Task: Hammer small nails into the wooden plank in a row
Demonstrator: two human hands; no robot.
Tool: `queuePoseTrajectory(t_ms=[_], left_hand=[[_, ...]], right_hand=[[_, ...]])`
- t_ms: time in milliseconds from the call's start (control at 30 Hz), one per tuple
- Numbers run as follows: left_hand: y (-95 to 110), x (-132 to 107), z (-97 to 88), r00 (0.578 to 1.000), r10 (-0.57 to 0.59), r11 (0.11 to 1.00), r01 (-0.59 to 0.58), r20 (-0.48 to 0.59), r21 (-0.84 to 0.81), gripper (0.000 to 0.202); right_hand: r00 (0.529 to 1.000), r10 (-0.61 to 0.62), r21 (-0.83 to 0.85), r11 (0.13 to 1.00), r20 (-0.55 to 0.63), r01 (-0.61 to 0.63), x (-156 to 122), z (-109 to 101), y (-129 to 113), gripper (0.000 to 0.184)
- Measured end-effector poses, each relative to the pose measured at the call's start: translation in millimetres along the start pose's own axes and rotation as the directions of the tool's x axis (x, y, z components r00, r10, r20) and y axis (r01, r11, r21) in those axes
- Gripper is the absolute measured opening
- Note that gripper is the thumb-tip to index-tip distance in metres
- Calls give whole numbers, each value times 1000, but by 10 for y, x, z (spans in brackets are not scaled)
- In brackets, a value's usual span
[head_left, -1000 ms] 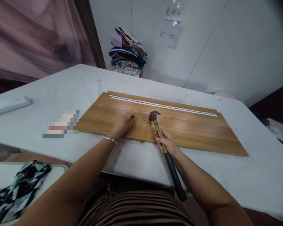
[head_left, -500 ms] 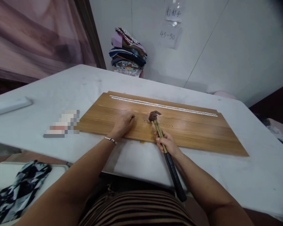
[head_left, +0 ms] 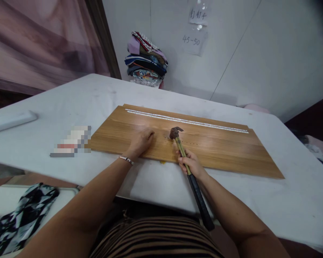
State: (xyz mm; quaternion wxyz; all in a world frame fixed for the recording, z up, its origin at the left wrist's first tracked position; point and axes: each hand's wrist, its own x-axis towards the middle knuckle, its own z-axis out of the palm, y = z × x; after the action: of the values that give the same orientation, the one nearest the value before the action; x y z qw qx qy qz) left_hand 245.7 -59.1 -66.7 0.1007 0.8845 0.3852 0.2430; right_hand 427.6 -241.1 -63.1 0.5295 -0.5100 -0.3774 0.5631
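White table (head_left: 72,96), right grip (head_left: 191,163) clasping hammer (head_left: 197,195) — head (head_left: 174,133) beyond, left grip (head_left: 141,142) curled on board (head_left: 223,148)

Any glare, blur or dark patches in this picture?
Head view: pale sheen on the wooden board; upper right corner darkens to black; a pixelated patch by the board's left end hides detail; the hammer looks fairly sharp.

Home-like room, pink curtain (head_left: 43,39), folded fabric stack (head_left: 146,62), white table (head_left: 78,89)

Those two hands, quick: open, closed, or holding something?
Left hand: curled over the wooden board; can't tell if it's closed on anything.
Right hand: closed, holding the hammer.
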Motion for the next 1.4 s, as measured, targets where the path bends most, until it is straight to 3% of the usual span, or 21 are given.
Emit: queuePoseTrajectory(t_ms=[1400], left_hand=[[-13,-3,8,1000,-2,1000,2,9,2,23]], right_hand=[[1000,16,-10,1000,-3,-16,-13,19,-34,29]])
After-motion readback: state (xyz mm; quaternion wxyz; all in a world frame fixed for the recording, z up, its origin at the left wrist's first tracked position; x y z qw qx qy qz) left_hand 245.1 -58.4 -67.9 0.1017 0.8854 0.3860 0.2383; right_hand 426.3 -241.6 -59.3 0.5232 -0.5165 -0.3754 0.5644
